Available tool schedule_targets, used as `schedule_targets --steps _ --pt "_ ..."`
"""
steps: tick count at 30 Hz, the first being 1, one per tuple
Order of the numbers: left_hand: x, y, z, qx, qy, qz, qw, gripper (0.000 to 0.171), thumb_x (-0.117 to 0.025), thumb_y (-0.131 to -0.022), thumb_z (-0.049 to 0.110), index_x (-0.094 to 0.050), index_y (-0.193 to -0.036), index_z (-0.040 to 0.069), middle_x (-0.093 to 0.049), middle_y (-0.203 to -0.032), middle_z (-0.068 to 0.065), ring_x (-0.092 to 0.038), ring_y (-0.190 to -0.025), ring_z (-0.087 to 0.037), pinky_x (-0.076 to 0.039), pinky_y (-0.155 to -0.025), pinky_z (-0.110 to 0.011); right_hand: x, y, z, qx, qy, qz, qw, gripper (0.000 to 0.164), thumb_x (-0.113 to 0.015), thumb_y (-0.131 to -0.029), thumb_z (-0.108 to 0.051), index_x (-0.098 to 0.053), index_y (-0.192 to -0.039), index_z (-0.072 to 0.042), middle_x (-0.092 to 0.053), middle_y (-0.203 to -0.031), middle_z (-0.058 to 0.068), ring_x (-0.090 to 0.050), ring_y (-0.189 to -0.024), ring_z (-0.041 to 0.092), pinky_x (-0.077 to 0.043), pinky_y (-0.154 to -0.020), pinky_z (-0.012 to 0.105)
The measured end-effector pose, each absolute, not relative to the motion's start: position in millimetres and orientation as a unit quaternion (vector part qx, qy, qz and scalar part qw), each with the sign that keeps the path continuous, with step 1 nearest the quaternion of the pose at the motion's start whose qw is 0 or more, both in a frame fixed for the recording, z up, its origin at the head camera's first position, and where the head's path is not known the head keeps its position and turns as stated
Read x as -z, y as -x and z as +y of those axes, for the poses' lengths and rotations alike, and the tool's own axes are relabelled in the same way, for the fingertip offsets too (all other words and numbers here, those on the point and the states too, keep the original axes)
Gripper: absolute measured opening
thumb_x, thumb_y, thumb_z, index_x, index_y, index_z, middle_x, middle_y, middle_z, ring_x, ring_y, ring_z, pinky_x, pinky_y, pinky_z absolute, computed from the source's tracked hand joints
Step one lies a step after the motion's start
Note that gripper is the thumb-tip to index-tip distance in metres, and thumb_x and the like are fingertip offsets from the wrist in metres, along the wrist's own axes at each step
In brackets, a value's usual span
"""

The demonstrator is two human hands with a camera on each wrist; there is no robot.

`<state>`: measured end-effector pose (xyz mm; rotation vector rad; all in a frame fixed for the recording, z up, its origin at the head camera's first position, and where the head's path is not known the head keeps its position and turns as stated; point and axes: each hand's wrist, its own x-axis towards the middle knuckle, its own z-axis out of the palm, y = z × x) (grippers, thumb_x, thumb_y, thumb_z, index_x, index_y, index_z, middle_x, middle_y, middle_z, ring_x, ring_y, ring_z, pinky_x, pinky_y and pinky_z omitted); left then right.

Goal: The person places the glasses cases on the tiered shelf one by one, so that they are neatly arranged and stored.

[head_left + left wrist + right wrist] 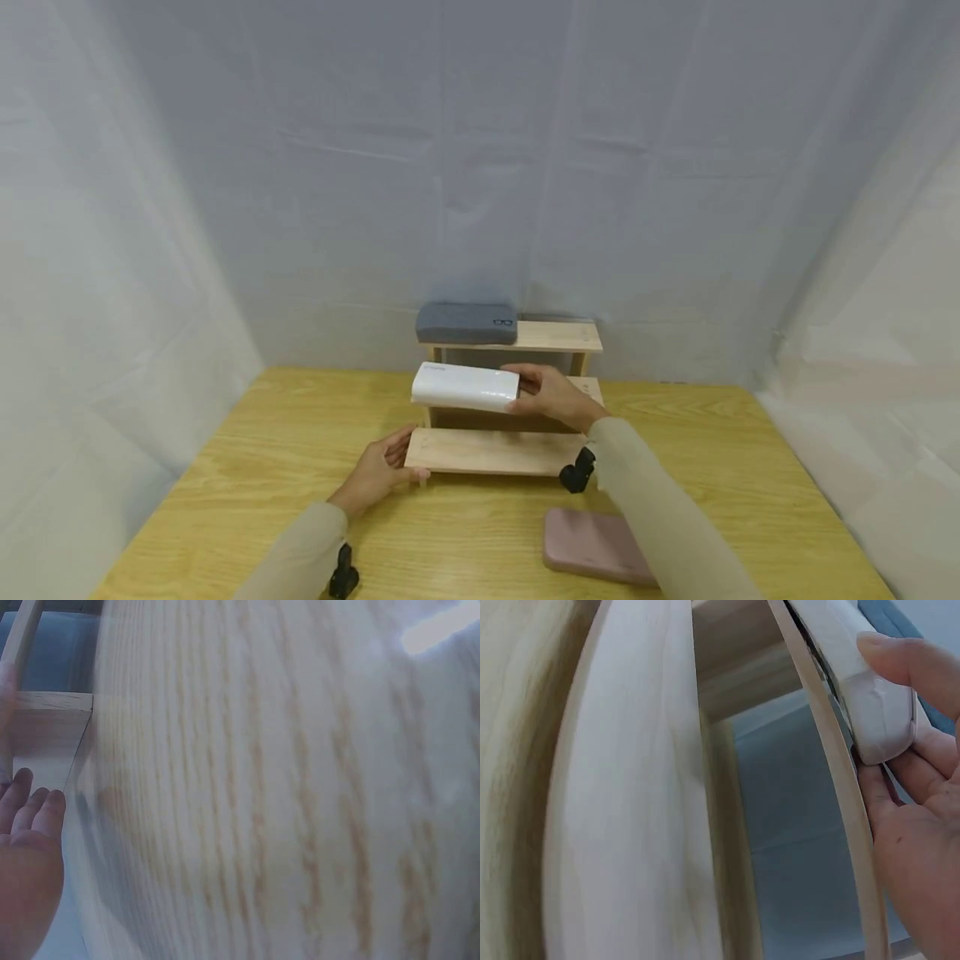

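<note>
A three-step wooden rack point(495, 454) stands on the table against the back cloth. My right hand point(558, 396) grips the right end of a white glasses case point(465, 387), thumb on one side and fingers under it. The case lies lengthwise at the middle step; whether it touches the board is hard to tell. A blue-grey glasses case point(465, 323) with a small glasses print sits on the left of the top step. At the left end of the bottom step, my left hand point(378, 471) holds the board, thumb at its front edge and fingers round the end.
A pink glasses case point(596, 546) lies on the wooden table point(450, 542) at the front right, partly behind my right sleeve. White cloth point(480, 167) hangs behind the table and at both sides.
</note>
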<state>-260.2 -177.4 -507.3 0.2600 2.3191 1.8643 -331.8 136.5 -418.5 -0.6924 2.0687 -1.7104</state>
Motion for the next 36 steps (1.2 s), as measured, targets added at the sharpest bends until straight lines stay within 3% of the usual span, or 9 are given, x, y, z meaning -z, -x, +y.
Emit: schedule_targets --steps 11,16,21,28,32,36 --pt "507 260 -178 -0.624 -0.087 0.773 0.079 0.087 -0.079 -0.078 0.009 -0.029 -0.148 -0.003 -0.033 -0.149 -0.024 -0.035 -0.136 -0.036 -0.037 -0.109 -0.042 412 343 135 0.575 0.251 0.75 0.211 0.073 -0.072 -0.083 0.001 -0.036 -0.146 0.0 -0.052 -0.134 0.019 -0.056 -0.116 0.023 -0.054 -0.087 0.029" --pt "507 260 -178 -0.621 -0.082 0.775 0.078 0.087 -0.08 -0.077 0.009 -0.03 -0.148 -0.002 -0.034 -0.149 -0.024 -0.036 -0.136 -0.037 -0.038 -0.109 -0.042 409 347 137 0.541 0.28 0.767 0.201 0.073 -0.072 -0.084 -0.001 -0.034 -0.146 0.005 -0.053 -0.134 0.021 -0.054 -0.12 0.027 -0.052 -0.094 0.031" --pt "507 260 -176 -0.618 -0.078 0.778 0.076 0.087 -0.08 -0.077 0.009 -0.03 -0.148 -0.003 -0.034 -0.149 -0.024 -0.036 -0.136 -0.037 -0.038 -0.109 -0.042 408 347 137 0.52 0.285 0.782 0.194 0.073 -0.073 -0.084 -0.004 -0.036 -0.147 -0.001 -0.051 -0.138 0.018 -0.049 -0.126 0.029 -0.046 -0.104 0.037" --pt "508 261 -177 -0.62 -0.081 0.777 0.071 0.087 -0.08 -0.077 0.009 -0.031 -0.147 -0.004 -0.035 -0.148 -0.024 -0.035 -0.136 -0.037 -0.037 -0.109 -0.042 409 350 136 0.52 0.291 0.779 0.195 0.072 -0.072 -0.085 -0.002 -0.036 -0.147 -0.002 -0.052 -0.136 0.018 -0.053 -0.116 0.023 -0.051 -0.093 0.03" --pt "508 261 -177 -0.623 -0.082 0.775 0.072 0.086 -0.08 -0.077 0.008 -0.031 -0.147 -0.004 -0.035 -0.148 -0.024 -0.036 -0.136 -0.037 -0.037 -0.109 -0.042 408 352 135 0.516 0.288 0.783 0.195 0.074 -0.073 -0.084 -0.004 -0.035 -0.148 -0.005 -0.048 -0.141 0.016 -0.051 -0.12 0.022 -0.05 -0.093 0.028" --pt "508 261 -177 -0.625 -0.082 0.772 0.074 0.086 -0.08 -0.077 0.008 -0.031 -0.147 -0.004 -0.035 -0.148 -0.024 -0.036 -0.136 -0.038 -0.037 -0.109 -0.042 409 353 135 0.517 0.291 0.781 0.195 0.076 -0.073 -0.085 -0.005 -0.033 -0.149 -0.005 -0.036 -0.15 0.018 -0.041 -0.133 0.029 -0.044 -0.105 0.038"
